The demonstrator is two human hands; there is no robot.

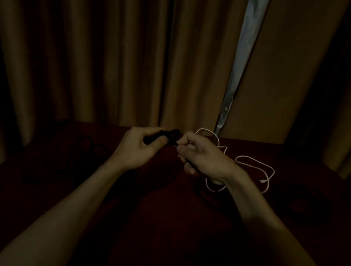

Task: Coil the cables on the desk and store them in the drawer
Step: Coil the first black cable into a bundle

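The head view is very dark. Both hands are up over the dark red desk (180, 213), close together in the middle.

The left hand (138, 145) has its fingers and thumb curled round a thick end of the black cable (170, 133). That piece is long and thin. It slants from low on the left to high on the right, and its top end pokes out of the fist toward the other hand.

The right hand (202, 157) is just beside it, with its fingers curled too. It pinches the black cable near that top end, and a dark bit shows under its fingers. So the cable sits between the two hands, held by both, up off the desk.

A white cable (264, 181) lies on the desk behind and under the right wrist in loose, messy loops (not a neat coil). One small end of it points to the right.

A faint dark cable (90, 149) lies on the desk to the left, well apart from the hands.

Brown curtains (92, 40) hang behind the desk, with a pale gap (243, 52) between them.
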